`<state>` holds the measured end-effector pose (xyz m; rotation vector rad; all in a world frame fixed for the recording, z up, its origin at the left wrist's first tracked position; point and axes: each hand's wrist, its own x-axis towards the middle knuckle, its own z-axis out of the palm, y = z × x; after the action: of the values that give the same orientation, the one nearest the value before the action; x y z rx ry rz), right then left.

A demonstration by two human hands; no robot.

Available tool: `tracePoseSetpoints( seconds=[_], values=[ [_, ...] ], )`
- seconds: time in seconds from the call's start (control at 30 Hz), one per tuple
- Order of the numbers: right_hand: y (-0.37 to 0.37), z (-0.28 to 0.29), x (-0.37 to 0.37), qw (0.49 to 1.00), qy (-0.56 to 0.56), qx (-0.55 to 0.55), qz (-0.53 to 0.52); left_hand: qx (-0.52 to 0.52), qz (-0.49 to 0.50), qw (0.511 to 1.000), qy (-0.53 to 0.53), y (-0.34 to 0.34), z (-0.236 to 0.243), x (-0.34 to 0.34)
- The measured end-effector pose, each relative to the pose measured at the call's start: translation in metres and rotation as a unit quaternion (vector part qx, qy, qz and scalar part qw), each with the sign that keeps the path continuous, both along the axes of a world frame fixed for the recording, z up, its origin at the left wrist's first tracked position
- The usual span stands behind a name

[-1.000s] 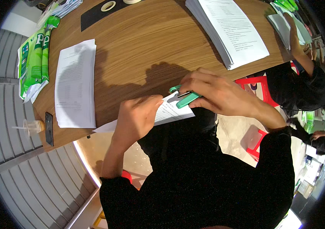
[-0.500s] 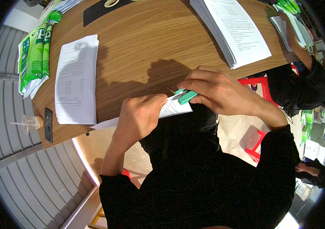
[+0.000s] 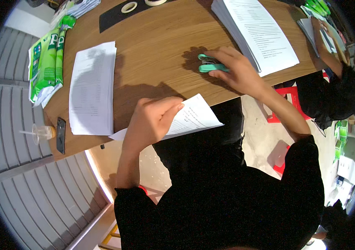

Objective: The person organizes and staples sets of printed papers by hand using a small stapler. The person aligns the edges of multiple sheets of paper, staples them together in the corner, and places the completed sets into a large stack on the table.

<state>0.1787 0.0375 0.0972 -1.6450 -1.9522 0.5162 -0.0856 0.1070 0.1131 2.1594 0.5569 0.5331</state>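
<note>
My left hand [image 3: 151,121] pinches a printed sheet of paper [image 3: 196,114] between thumb and fingers at the table's front edge. The sheet tilts up; whether several sheets lie together in it I cannot tell. Farther right, my right hand [image 3: 236,68] is closed round a teal stapler [image 3: 213,65], held over the wooden table apart from the paper. The stapler's jaws point left and stand apart. Left of my left hand lies a stack of printed sheets [image 3: 92,91]. Beyond my right hand is a thicker stack of printed sheets [image 3: 258,35].
Green packages [image 3: 47,62] lie along the table's left edge, with a phone [image 3: 61,135] and a plastic cup with a straw [image 3: 42,133] nearer. Tape rolls [image 3: 129,7] rest on a black mat [image 3: 117,17]. At the right, another person's arm [image 3: 327,54] reaches over papers beside a red stool [image 3: 290,100].
My right hand has carried the stapler off the paper, away from me and slightly right, over the table. My left hand still holds the paper, whose right corner now shows more.
</note>
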Motion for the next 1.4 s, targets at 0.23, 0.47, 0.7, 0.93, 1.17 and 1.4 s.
tracePoseSetpoints(
  seconds=[0.23, 0.47, 0.7, 0.93, 1.17, 1.4],
  values=[
    [-0.066, -0.049, 0.015, 0.836, 0.541, 0.061, -0.065, -0.044, 0.088, 0.993, -0.061, 0.014, 0.014, 0.012],
    [-0.121, -0.037, 0.022, 0.853, 0.399, -0.060, -0.331, -0.334, 0.158, 0.881, -0.294, 0.064, 0.013, 0.121],
    [-0.067, 0.005, 0.225, 0.875, 0.256, 0.135, -0.389, -0.336, 0.103, 0.918, -0.185, 0.150, 0.005, 0.294],
    [-0.040, -0.012, 0.259, 0.898, -0.008, 0.102, -0.429, -0.093, 0.146, 0.982, -0.080, 0.155, -0.014, 0.333],
    [-0.041, -0.027, 0.255, 0.892, -0.050, 0.119, -0.433, -0.009, 0.151, 0.988, 0.014, 0.147, -0.009, 0.321],
    [-0.027, -0.023, 0.249, 0.869, -0.146, 0.211, -0.423, -0.029, 0.163, 0.984, -0.071, 0.136, -0.004, 0.231]
  ],
)
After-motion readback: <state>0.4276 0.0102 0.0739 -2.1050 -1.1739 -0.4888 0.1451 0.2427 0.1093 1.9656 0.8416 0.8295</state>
